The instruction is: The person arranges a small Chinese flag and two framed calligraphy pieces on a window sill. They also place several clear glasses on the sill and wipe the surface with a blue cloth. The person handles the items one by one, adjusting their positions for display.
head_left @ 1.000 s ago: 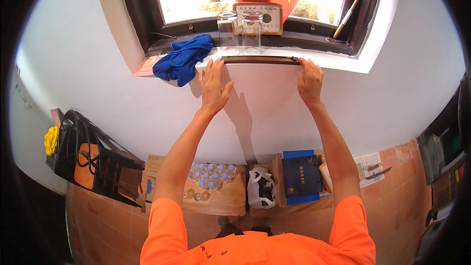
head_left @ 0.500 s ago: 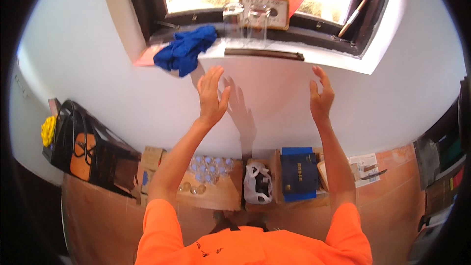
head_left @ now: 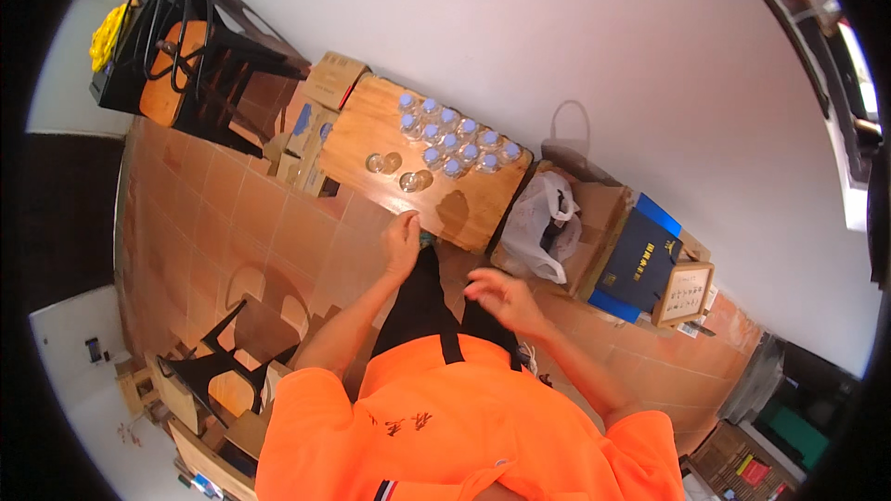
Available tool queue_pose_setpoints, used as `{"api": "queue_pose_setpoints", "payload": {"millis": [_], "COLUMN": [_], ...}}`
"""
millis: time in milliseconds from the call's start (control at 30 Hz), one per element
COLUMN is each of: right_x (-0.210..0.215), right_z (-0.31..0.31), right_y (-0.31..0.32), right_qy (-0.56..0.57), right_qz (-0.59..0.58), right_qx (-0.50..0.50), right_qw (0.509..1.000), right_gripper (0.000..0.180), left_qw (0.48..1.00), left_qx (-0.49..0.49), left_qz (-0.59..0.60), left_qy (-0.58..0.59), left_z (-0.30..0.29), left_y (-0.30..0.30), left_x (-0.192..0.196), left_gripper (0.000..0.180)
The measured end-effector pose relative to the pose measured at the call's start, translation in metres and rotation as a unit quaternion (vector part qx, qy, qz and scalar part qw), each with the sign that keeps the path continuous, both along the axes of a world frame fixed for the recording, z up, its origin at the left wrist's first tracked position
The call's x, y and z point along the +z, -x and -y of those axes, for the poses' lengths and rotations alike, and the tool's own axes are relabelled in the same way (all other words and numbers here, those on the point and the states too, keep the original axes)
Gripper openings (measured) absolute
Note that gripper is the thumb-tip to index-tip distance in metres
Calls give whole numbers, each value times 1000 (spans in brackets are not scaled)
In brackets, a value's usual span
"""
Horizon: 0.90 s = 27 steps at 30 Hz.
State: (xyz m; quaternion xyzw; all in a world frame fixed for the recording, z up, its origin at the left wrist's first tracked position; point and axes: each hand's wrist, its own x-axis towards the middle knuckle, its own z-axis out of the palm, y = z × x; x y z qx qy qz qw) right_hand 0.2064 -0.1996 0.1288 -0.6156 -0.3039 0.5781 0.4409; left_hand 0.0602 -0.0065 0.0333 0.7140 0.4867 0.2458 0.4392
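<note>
My left hand hangs just short of the near edge of a low wooden table, with its fingers loosely bent and nothing visible in it. Lower and to the right, my right hand is over my lap, empty, its fingers slightly bent and apart. Two small clear glasses stand on the table near its front side. Behind them is a cluster of clear bottles with pale blue caps. A white plastic bag with dark contents lies right of the table.
Cardboard boxes stand at the table's left end. Farther left is a chair with a black bag and a yellow cloth. A dark blue folder and a framed card lie at right. Another chair is at lower left.
The view has swung down and turned, from the window sill to the low table and floor. Both hands have dropped from their raised, spread position in front of the wall toward my lap.
</note>
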Motion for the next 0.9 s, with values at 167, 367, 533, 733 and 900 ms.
{"api": "queue_pose_setpoints", "payload": {"millis": [167,367,533,733,900], "right_x": [-104,-190,-258,-316,-343], "right_z": [-74,-177,-233,-260,-265], "right_y": [-13,20,41,49,43], "right_qy": [58,38,1,6,36], "right_qz": [182,368,463,506,528], "right_qx": [-56,39,105,160,182], "right_qw": [980,928,880,848,829], "right_gripper": [35,51,65,67,61], "left_qw": [996,988,974,954,948], "left_qx": [26,-1,-107,-215,-244], "left_qz": [-76,-154,-189,-201,-203], "left_qy": [-49,-22,-63,-62,-30], "left_z": [-60,-136,-179,-210,-225], "left_y": [51,65,50,38,17], "left_x": [-74,-139,-173,-214,-228], "left_gripper": [32,62,78,80,71]}}
